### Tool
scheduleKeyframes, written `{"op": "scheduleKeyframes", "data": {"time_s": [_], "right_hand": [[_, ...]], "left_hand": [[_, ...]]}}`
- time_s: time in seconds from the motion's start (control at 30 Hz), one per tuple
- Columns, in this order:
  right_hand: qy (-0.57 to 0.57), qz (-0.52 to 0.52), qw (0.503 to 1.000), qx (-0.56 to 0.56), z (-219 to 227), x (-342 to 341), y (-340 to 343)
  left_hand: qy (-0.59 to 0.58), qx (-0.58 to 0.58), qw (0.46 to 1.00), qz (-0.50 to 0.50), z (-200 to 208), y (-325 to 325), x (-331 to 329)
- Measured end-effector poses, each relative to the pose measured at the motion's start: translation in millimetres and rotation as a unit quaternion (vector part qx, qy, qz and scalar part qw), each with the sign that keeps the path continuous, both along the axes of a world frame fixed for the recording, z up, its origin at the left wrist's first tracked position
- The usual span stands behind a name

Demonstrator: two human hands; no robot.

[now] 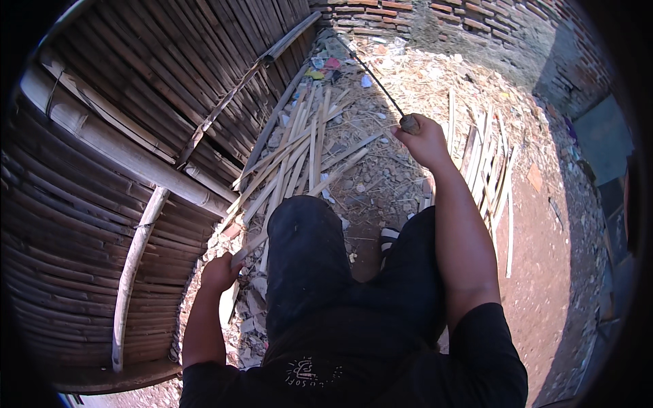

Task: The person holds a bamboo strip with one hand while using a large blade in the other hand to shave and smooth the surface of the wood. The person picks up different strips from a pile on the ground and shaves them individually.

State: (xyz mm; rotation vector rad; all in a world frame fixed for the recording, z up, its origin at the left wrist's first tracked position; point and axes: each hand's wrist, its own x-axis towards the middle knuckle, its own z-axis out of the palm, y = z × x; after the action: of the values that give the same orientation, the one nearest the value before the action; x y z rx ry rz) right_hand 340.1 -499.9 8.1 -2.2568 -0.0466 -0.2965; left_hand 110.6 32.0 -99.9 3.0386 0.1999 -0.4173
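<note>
At the upper centre right, my right hand (427,141) is closed round the brown wooden handle of a machete (373,75). Its long dark blade shows almost edge-on, as a thin line slanting up and left. My left hand (219,273), low on the left beside my left thigh, grips a pale bamboo strip (251,249). That strip runs up and right, and my left knee hides its middle; it seems to come out again beyond the knee. More split bamboo strips (294,158) lie criss-crossed on the ground past the knee.
A bamboo-slat wall (136,115) with thick poles rises close on the left. A brick wall (469,24) stands at the far end. Another pile of bamboo strips (487,163) lies to the right of my right forearm. Rubble, shavings and coloured litter (332,64) cover the ground.
</note>
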Motion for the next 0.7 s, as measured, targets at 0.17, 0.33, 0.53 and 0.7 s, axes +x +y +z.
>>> {"op": "scheduleKeyframes", "data": {"time_s": [0.17,0.33,0.53,0.7], "right_hand": [[0.010,-0.004,1.000,-0.015,2.2,0.3,4.3],[0.028,0.006,0.999,-0.021,6.4,-0.8,8.1],[0.004,0.010,1.000,-0.014,12.2,-2.1,10.4],[0.016,0.009,1.000,0.001,13.3,-3.5,18.2]], "left_hand": [[-0.073,0.014,0.993,0.087,-14.7,0.3,9.6],[-0.176,-0.049,0.977,0.109,-21.8,29.8,-1.5],[-0.091,-0.052,0.993,0.051,5.5,-4.4,1.8],[0.003,-0.010,1.000,-0.027,8.4,-12.0,15.6]]}}
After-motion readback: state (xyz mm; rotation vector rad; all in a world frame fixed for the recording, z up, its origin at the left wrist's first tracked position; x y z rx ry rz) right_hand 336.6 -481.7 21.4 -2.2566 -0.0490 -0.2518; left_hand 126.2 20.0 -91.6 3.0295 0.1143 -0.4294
